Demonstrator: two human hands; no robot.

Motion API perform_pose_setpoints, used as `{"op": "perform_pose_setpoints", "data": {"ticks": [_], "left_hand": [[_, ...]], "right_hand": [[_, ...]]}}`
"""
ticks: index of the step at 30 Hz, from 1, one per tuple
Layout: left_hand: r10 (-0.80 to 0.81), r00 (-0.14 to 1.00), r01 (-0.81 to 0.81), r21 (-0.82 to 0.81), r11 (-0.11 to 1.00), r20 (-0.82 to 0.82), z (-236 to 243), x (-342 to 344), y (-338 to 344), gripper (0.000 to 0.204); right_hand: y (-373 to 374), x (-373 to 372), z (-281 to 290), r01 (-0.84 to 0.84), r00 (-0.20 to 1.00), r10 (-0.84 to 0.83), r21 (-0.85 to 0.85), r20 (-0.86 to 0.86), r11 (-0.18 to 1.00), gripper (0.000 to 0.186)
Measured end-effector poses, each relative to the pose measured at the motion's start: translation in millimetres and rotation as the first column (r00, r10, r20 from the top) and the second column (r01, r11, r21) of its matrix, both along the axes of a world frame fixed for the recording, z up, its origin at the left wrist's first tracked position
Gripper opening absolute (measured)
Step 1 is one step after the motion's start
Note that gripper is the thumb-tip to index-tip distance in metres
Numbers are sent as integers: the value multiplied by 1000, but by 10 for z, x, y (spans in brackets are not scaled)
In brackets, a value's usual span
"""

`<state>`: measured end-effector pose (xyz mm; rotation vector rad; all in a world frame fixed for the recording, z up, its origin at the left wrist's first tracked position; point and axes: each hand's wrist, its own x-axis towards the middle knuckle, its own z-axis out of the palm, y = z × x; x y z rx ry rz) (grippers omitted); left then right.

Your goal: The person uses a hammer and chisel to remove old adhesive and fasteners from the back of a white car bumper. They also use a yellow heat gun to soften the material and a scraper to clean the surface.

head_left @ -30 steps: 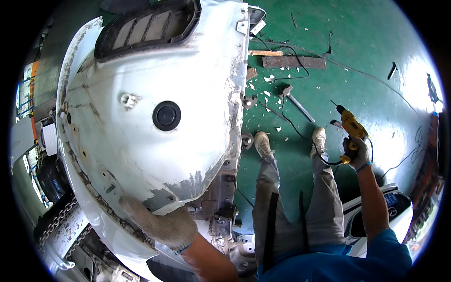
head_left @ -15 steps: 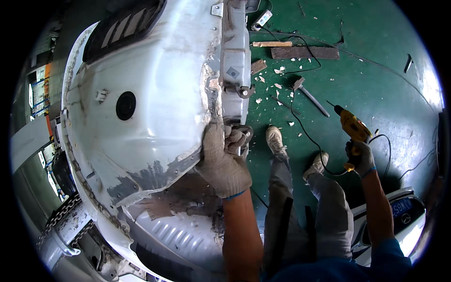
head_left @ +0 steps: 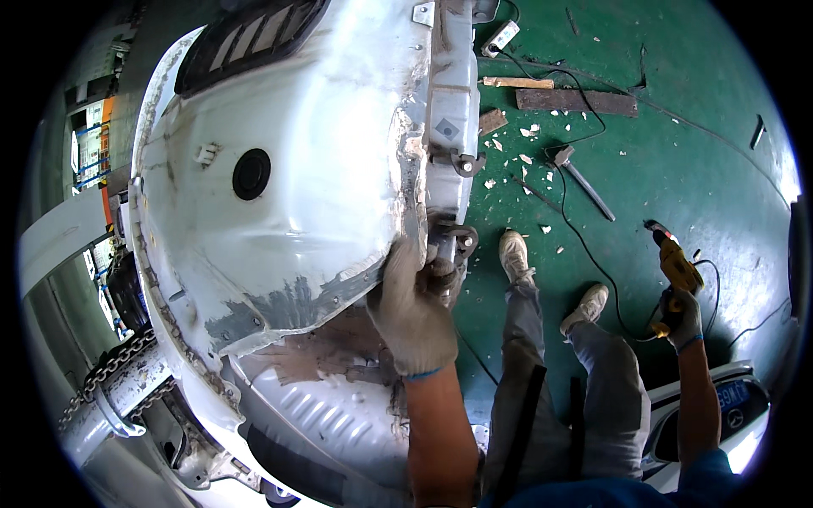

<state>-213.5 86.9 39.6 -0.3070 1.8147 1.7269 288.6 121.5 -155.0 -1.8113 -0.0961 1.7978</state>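
Observation:
A gloved left hand (head_left: 415, 313), mine, is closed round the edge of a bare white car body (head_left: 339, 161), just below a small metal bracket (head_left: 463, 241). Its thumb lies along the panel's scraped seam, and the other fingers curl over the side. To the right, my gloved right hand (head_left: 682, 317) grips a yellow corded power drill (head_left: 677, 264) by its handle. The drill's front end points away from me over the floor; its bit cannot be made out clearly. Below my left hand, the body has a ragged cut edge and an exposed ribbed metal panel (head_left: 318, 415).
On the green floor (head_left: 711, 76) lie a hammer (head_left: 584, 182), a dark wooden plank (head_left: 576, 102), a lighter wooden stick (head_left: 518, 83), a power strip (head_left: 500, 38) and pale chips. Cable loops near my feet. A white bumper (head_left: 737, 406) lies at lower right; a chain (head_left: 110, 364) hangs lower left.
The whole view has shifted, so things sit farther right. My left hand has slid slightly nearer along the body edge. My right hand has drawn the drill back a little.

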Motion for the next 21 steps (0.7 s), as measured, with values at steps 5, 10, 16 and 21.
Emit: {"op": "perform_pose_setpoints", "data": {"ticks": [5,10,16,21], "left_hand": [[-29,999,26,-70,997,-38,-102,-34,108,17],[-75,996,75,-8,997,-40,45,-32,-9,20],[-306,947,316,-122,941,93,-521,156,-721,20],[-641,688,708,-120,696,339,-1870,738,-1007,26]], "right_hand": [[-32,-190,282,18,996,-14,-38,83,999,22],[-70,-287,306,-86,996,86,-13,-35,996,26],[-64,-246,-279,-82,992,79,-18,-101,997,28],[91,-96,-1158,48,993,-46,16,-109,999,19]]}}
